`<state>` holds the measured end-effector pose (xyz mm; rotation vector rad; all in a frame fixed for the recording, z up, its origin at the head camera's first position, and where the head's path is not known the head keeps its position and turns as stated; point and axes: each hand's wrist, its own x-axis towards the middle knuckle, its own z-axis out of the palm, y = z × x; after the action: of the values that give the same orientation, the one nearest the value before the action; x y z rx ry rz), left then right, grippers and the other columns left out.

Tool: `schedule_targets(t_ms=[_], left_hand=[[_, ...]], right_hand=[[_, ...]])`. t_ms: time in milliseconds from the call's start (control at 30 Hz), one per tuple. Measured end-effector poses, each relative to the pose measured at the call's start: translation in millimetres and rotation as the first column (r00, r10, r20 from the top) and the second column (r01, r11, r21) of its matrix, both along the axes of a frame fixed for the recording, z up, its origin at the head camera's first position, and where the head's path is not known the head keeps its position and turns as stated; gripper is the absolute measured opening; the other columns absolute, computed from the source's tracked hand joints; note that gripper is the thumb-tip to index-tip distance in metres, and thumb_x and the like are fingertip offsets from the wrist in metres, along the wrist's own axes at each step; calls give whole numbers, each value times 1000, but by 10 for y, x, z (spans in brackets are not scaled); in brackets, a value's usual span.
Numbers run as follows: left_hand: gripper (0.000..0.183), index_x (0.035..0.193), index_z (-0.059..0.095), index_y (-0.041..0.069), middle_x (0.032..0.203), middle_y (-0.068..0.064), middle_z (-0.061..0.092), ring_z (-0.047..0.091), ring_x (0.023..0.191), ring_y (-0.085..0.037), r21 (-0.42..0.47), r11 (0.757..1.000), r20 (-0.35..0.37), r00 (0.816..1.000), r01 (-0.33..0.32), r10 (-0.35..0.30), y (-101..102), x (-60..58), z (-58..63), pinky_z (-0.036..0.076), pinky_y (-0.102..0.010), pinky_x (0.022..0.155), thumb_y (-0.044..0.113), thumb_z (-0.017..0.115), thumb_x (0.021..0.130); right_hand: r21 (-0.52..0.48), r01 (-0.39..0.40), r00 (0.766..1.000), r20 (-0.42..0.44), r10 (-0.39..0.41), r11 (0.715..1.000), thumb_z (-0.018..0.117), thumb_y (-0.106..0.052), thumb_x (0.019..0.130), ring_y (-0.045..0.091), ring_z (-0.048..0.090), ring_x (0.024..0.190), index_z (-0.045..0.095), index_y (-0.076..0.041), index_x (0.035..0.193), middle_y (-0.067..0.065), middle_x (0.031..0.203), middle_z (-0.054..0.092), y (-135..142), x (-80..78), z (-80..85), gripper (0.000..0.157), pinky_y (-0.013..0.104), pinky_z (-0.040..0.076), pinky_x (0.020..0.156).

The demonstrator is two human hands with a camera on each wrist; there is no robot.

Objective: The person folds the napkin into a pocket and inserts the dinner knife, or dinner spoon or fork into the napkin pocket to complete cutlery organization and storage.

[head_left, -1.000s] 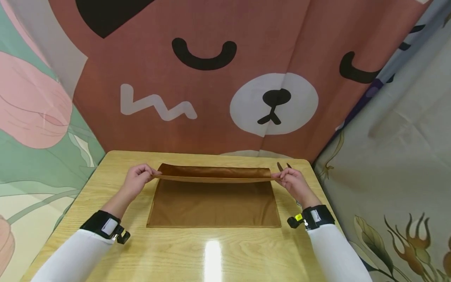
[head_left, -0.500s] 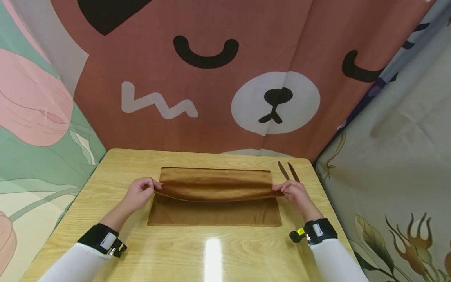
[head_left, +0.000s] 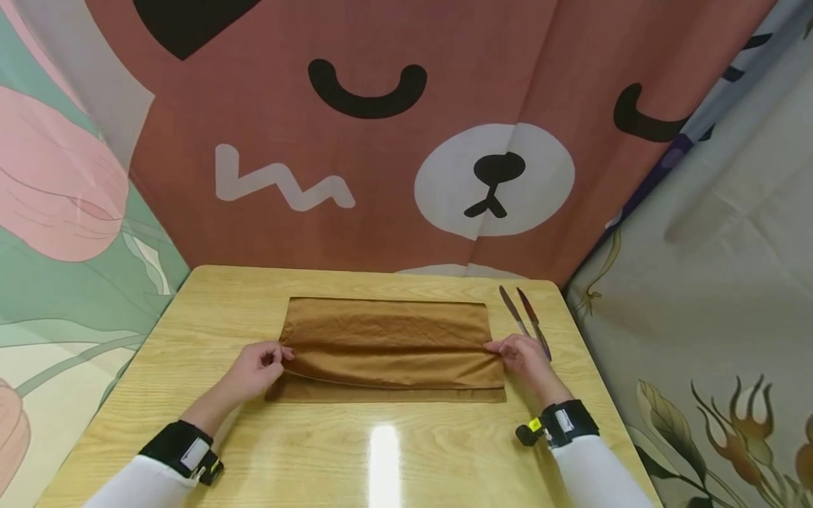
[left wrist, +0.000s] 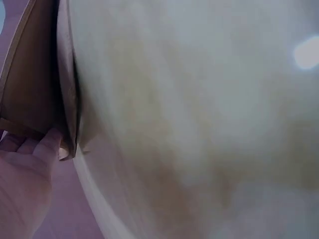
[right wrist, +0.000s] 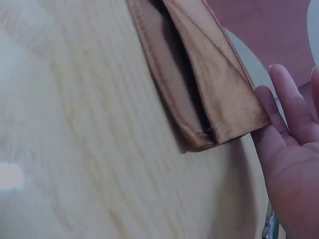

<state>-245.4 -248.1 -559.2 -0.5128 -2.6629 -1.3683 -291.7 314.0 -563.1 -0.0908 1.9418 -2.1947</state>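
Note:
A brown satin cloth lies folded over toward the person, with a narrow strip of the lower layer showing along the front. At its left side my left hand pinches the edge of the upper layer. The left wrist view shows these curled fingers against the cloth. My right hand holds the right side edge near thumb and forefinger; its other fingers are fairly straight in the right wrist view. There, a dark gap parts the cloth's two layers. Its far edge lies flat.
Two slim metal utensils, seemingly table knives, lie just beyond my right hand, their lower ends partly hidden by it. The light wooden table carries everything. A bear-print curtain hangs at the back edge, with patterned curtains on both sides.
Both hands have come toward the person and down, drawing the upper layer over the lower one. The flap, earlier raised, now lies almost flat. More of the utensils shows.

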Motion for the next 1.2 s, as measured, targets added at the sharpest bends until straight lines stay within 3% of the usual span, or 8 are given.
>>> schedule_targets(t_ms=[200,367,600,700,800,933,1033,1200], left_hand=[[30,66,43,17,100,-6,70,65,102,-26,-61,995,-24,997,77,-79,-20,62,-131,47,-31,74,-6,61,74],[32,66,41,18,108,-7,69,62,112,-28,-215,971,-56,992,101,-115,-15,117,-151,50,-40,86,0,67,69],[25,73,50,23,127,-12,63,55,124,-34,-373,921,-59,988,112,-144,22,180,-174,47,-36,77,5,67,74],[23,75,56,26,127,-11,63,55,124,-35,-376,922,-69,990,89,-124,25,203,-178,51,-41,82,6,67,76],[23,76,57,27,125,-8,65,56,123,-34,-329,943,-50,996,55,-76,1,218,-179,50,-46,89,7,67,76],[25,77,54,27,123,-5,66,56,123,-33,-267,963,3,1000,25,-26,-45,240,-162,49,-39,81,6,67,78],[29,77,50,28,121,-4,66,57,121,-33,-255,967,12,1000,29,-26,-58,252,-130,45,-35,75,6,68,78],[32,72,47,26,120,-8,67,57,121,-35,-297,953,-20,997,65,-74,-38,263,-80,50,-43,86,6,71,74]], right_hand=[[15,54,996,74,-55,998,44,-13,99,27,65,110,63,-1,87,29,117,63,-12,-27,-66,25,33,49,93],[20,54,995,88,-55,998,46,-17,101,26,67,105,61,1,94,22,112,69,-17,-29,-67,25,40,50,92],[111,-68,991,121,54,991,49,-24,101,24,69,99,62,-5,93,11,99,74,22,76,5,25,44,53,79],[166,-134,985,130,113,977,48,-27,102,24,70,97,63,-1,92,12,98,74,47,121,33,32,43,54,73],[193,-194,976,133,170,962,46,-28,103,26,70,94,63,6,95,15,97,73,73,151,40,39,47,56,74],[137,-205,974,125,188,969,46,-26,104,28,71,88,62,8,92,16,90,72,112,174,37,40,51,56,77],[93,-187,979,105,177,978,47,-25,103,27,71,83,61,4,88,13,84,71,143,192,28,36,50,57,76],[91,-205,976,97,196,975,47,-24,103,26,71,78,60,2,89,12,80,71,143,221,0,32,52,57,74]])
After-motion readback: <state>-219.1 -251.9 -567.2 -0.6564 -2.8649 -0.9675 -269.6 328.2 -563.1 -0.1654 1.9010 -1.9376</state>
